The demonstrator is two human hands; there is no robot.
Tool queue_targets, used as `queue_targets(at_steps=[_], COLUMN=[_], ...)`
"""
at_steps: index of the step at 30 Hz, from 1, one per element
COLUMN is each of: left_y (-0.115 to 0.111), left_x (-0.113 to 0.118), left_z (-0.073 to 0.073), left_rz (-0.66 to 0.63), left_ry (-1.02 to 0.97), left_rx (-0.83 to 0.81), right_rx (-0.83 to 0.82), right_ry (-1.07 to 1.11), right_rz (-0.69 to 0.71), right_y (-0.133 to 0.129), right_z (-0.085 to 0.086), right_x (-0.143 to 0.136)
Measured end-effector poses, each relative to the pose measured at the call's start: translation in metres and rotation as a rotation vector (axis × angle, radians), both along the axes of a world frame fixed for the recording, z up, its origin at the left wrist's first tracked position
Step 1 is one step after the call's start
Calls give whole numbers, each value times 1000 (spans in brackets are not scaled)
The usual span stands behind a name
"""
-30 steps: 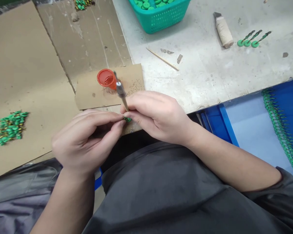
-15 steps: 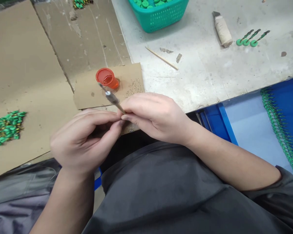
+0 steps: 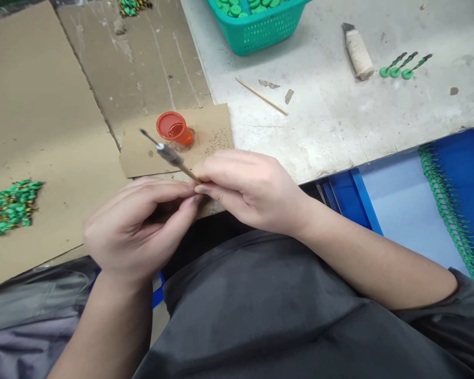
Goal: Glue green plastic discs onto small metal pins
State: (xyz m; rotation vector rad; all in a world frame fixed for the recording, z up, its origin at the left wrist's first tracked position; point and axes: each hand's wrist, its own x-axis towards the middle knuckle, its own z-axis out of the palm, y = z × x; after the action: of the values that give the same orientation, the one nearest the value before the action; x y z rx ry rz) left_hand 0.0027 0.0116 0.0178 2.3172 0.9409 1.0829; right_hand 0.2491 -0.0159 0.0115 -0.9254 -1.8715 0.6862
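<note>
- At the near edge of the pale table [image 3: 319, 126], both hands meet fingertip to fingertip, just in front of the dark-clothed torso.
- The right hand [image 3: 248, 189] grips the thin shaft of a slim tool [image 3: 170, 156] between thumb and fingers; its thick grey-brown part and fine dark tip slant out to the left and far, on the side of the red cup [image 3: 174, 126].
- The left hand [image 3: 138, 221] is closed to a narrow pinch, its fingertips touching the right hand's; whatever lies between them is hidden.
- The red cup stands on a small cardboard piece [image 3: 142, 155], near that piece's far side and beyond the fingers, with the tool's thick part just to its near left.
- Left of the hands, a heap of green pieces [image 3: 16, 207] sits on the large cardboard [image 3: 35, 131], well apart from the left hand, with a broad bare stretch of board between.
- A second heap [image 3: 130, 6] lies at the far edge of view.
- Far of the hands, a green basket [image 3: 258, 34] holds green discs; a wooden stick [image 3: 263, 97] lies slanted on the near side of it.
- To the far right, a knife [image 3: 358, 52] with a wrapped handle lies beside three green stemmed pieces [image 3: 395, 72], with open tabletop between them and the right hand.
- Past the table's near-right edge, a row of green pieces [image 3: 450, 210] runs along a pale blue surface [image 3: 406, 200].
</note>
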Motion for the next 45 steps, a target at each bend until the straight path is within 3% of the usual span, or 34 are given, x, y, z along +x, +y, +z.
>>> queue_targets(at_steps=[6,11,15,24,37,45], left_y=[2,-1,-5,0,12,26], left_x=[2,6,11,30,73,99], left_z=[2,8,20,47,76,82], left_rz=[-7,77,122,42,48,70], left_ry=[-25,-105,-244,-406,-274,-101], left_rx=[-34,-165,-283,-457,-572,-527], right_rx=[3,-2,26,21,6,-49], right_ry=[45,141,157,111,181,245], right_rz=[-55,-280,-307,-363,-407,-477], right_y=[0,-10,-22,-34,-49,-66], right_z=[1,5,8,9,7,4], right_x=[-1,9,24,44,69,87])
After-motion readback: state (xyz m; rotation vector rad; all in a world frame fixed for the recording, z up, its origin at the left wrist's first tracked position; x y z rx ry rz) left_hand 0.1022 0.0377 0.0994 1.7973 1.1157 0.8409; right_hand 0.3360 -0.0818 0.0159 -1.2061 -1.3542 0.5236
